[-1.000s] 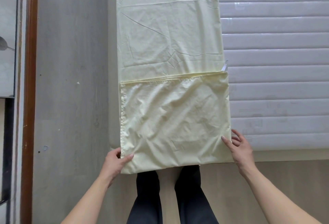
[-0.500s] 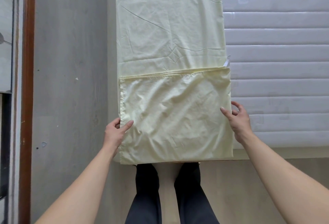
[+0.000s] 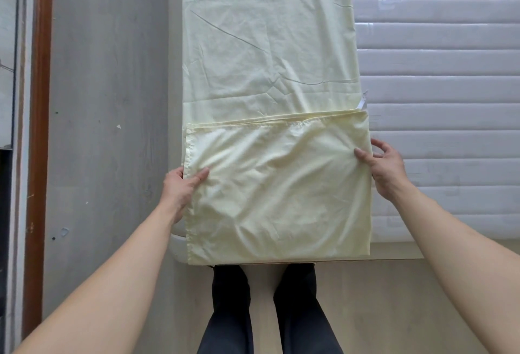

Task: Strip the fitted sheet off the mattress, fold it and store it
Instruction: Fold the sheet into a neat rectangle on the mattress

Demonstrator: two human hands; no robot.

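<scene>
The pale yellow fitted sheet lies as a long folded strip along the left side of the white quilted mattress. Its near end is folded back over itself into a flap whose hemmed edge runs across the strip. My left hand pinches the flap's left edge, thumb on top and fingers underneath. My right hand pinches the flap's right edge the same way. A small white label sticks out at the strip's right edge just beyond the flap.
Grey wood-look floor runs along the left of the bed, with a brown wooden frame and a mirror at the far left. My legs in dark trousers stand at the foot of the bed.
Both hands have slid up the flap's side edges, away from its near corners, to about the middle of each side. The view has shifted slightly toward the bed.
</scene>
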